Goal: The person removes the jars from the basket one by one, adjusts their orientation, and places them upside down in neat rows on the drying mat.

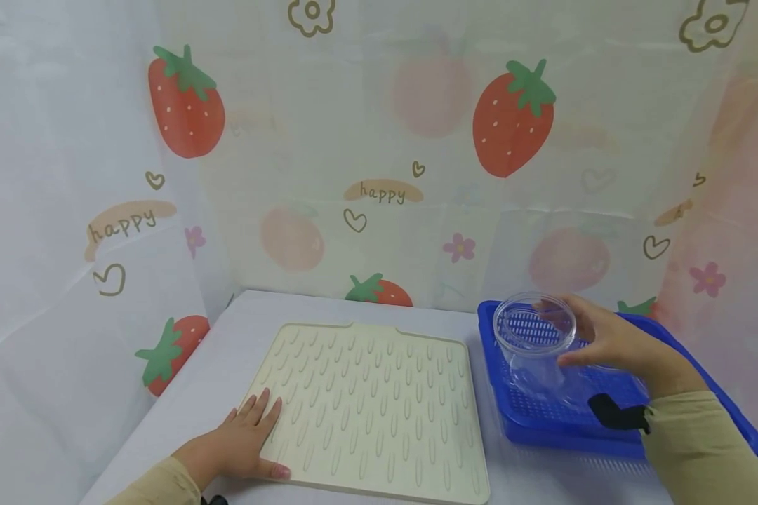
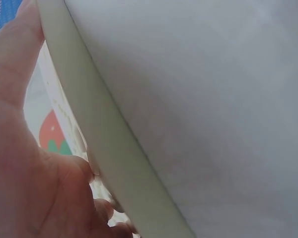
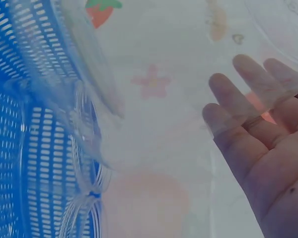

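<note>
Left hand (image 1: 238,443), fingers apart, rests on a mat (image 1: 373,407), seemingly steadying it, with the right hand (image 1: 619,345) clasped round a clear cup (image 1: 527,356) above a blue basket (image 1: 568,436).

Left curtain (image 1: 44,140): "happy" on an orange patch (image 1: 130,216), left of the pale mat (image 1: 366,403)
Back curtain (image 1: 354,105): "happy" on another patch (image 1: 384,190), behind the mat
Right curtain (image 1: 752,224): lettering illegible, right of the mat

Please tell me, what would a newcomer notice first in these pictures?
Probably the bright blue basket on the right, where the right hand holds a clear cup. Next might be the red strawberries on the backdrop, then the cream mat, its left edge under the left hand.
</note>
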